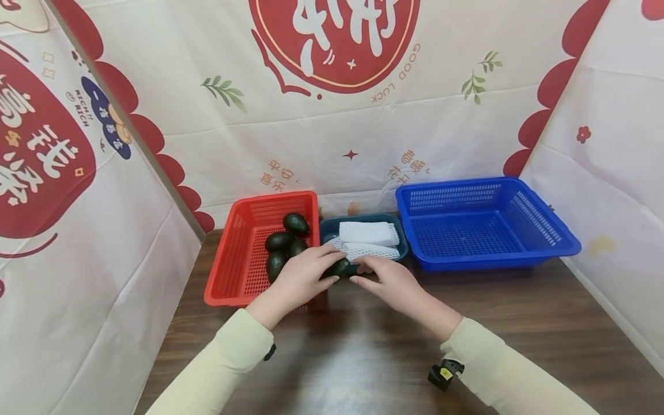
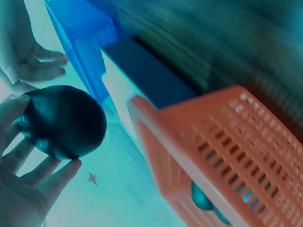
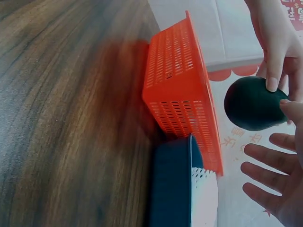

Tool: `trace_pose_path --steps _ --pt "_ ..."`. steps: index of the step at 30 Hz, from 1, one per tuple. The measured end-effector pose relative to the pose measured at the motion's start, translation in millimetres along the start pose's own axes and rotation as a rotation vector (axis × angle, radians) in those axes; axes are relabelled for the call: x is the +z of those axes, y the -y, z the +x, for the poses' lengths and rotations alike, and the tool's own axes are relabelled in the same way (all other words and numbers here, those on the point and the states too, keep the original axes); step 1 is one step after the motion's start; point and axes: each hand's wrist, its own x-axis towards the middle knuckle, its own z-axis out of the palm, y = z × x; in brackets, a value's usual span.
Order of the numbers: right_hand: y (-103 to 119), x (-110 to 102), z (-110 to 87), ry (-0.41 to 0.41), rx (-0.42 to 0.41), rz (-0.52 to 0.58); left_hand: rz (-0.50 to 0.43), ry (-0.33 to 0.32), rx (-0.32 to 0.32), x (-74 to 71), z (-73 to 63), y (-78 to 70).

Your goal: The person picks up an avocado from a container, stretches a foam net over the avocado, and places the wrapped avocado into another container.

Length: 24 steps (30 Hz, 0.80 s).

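Observation:
My left hand (image 1: pixel 301 275) grips a dark green avocado (image 1: pixel 339 268), thumb on one side and fingers on the other. In the left wrist view the avocado (image 2: pixel 64 122) is held up above the level of the basket rims. My right hand (image 1: pixel 391 283) reaches in from the other side with its fingers spread; in the right wrist view its thumb tip overlaps the end of the avocado (image 3: pixel 253 104). Below and behind both hands, white foam net sleeves (image 1: pixel 368 233) lie in a small dark teal basket (image 1: pixel 404 249).
To the left a red basket (image 1: pixel 220 271) holds several more avocados (image 1: pixel 295 223). A larger blue basket (image 1: pixel 490 256) stands to the right, against the teal one. Printed cloth walls (image 1: pixel 311 150) enclose the wooden table (image 1: pixel 363 357) at the back and sides.

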Motion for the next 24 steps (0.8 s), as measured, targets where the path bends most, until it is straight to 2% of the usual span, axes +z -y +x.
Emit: trace_pose_path --steps 6,10,16,20,24 --pt "0 3 -3.5 -0.022 0.026 0.123 -0.02 -0.1 -0.003 5.5 1.3 -15.3" --pt "-2 4 -6.3 -0.051 0.071 0.242 0.018 -0.176 0.016 13.3 3.2 -21.0" --pt "-5 6 -10.1 -0.071 0.101 0.298 0.052 -0.247 0.044 23.4 5.8 -28.7" --pt "-10 5 -13.8 -0.066 0.086 0.336 0.012 -0.259 0.02 28.4 6.0 -31.0" --pt "-15 3 -16.7 -0.06 0.077 0.4 -0.028 -0.284 -0.053 34.3 6.5 -30.8"
